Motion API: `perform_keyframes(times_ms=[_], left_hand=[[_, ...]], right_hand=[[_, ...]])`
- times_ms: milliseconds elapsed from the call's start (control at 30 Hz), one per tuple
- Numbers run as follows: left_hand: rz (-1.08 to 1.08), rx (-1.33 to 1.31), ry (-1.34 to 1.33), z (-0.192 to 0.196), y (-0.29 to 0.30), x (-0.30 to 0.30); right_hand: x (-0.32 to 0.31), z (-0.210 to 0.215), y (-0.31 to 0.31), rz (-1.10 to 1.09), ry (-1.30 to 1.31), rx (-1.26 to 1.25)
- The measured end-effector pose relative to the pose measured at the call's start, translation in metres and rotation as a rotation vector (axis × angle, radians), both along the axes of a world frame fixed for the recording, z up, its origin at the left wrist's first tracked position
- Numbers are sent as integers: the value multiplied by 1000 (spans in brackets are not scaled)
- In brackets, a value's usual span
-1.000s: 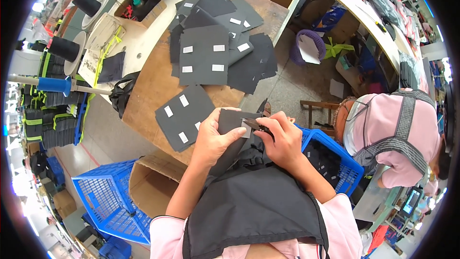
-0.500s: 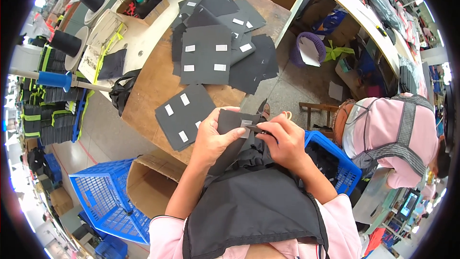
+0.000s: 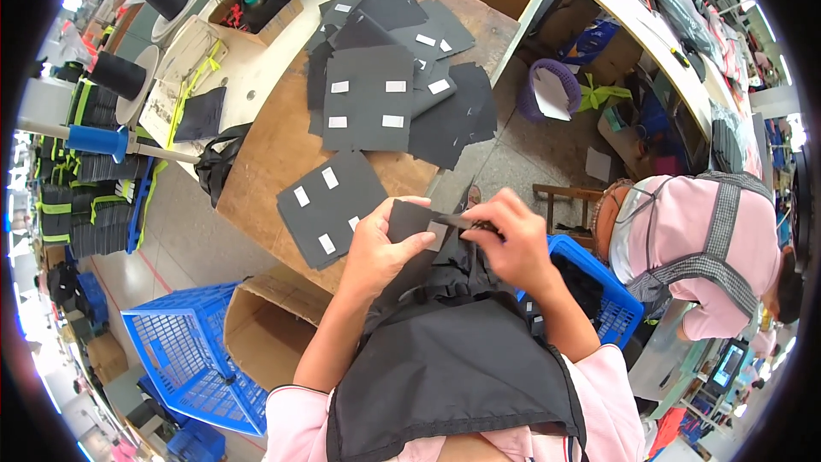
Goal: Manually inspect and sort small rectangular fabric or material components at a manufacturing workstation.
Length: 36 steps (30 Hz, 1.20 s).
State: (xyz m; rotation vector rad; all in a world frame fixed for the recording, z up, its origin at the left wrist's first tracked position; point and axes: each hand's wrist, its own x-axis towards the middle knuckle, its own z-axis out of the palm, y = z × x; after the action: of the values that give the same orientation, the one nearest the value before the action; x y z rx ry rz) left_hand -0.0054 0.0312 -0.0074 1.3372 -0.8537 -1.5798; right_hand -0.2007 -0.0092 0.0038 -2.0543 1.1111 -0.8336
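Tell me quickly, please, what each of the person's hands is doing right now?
Left hand: closed on the dark fabric panel, thumb on top.
Right hand: pinching the same panel's edge by its white patch.

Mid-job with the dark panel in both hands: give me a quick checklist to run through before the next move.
1. Left hand grips the dark panel: ok.
2. Right hand pinches at the panel's pale patch: ok.
3. Patch stuck flat: cannot tell, fingers cover it.
4. Finished panel with three patches lies flat on the wooden table: ok.
5. Panel stack rests fully on the table: not ok, pieces overhang the edge.
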Motion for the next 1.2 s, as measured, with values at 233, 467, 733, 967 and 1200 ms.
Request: perform_keyframes(times_ms=[233, 467, 733, 967, 1200], left_hand=[[-66, 7, -16, -4, -3, 1], [-64, 183, 300, -18, -8, 4], [110, 147, 283, -17, -9, 2], [205, 80, 210, -8, -8, -9], [262, 81, 211, -7, -4, -8]], right_hand=[[-15, -15, -33, 349, 16, 432], [11, -22, -16, -35, -160, 315], [3, -17, 15, -71, 85, -150], [14, -21, 12, -65, 60, -152], [16, -28, 14, -146, 51, -186]])
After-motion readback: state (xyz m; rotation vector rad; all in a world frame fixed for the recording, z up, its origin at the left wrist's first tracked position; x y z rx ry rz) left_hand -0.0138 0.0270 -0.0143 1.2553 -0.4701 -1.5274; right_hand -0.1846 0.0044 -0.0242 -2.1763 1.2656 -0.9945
